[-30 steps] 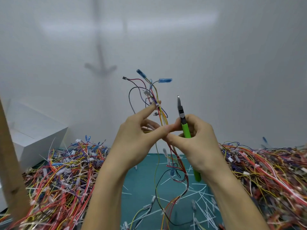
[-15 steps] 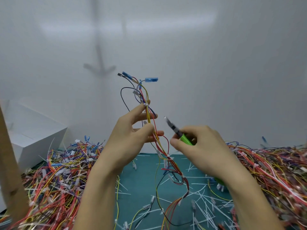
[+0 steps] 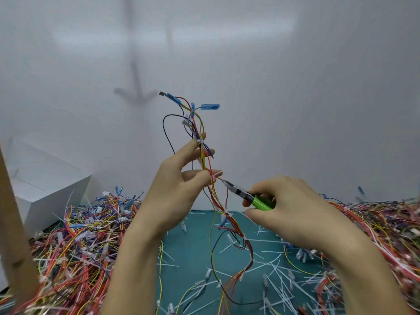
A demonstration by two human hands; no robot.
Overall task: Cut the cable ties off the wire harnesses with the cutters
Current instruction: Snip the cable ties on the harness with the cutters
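Note:
My left hand (image 3: 179,189) holds a wire harness (image 3: 204,160) upright in front of me, pinching its red, yellow and blue wires between thumb and fingers. Blue terminals (image 3: 210,107) stick out at the top, and the rest hangs down to the green mat (image 3: 193,251). A white cable tie (image 3: 199,141) wraps the bundle by my index fingertip. My right hand (image 3: 288,214) grips the green-handled cutters (image 3: 250,197). Their tip points left and touches the wires just below my left thumb.
Heaps of coloured harnesses lie at the left (image 3: 75,246) and at the right (image 3: 381,233). Cut white ties (image 3: 279,276) litter the mat. A white box (image 3: 45,185) stands at the left, with a wooden post (image 3: 13,223) in front of it.
The cutters have swung from pointing up to pointing left, and their tip has come to the bundle. My left hand has shifted the harness slightly left and up.

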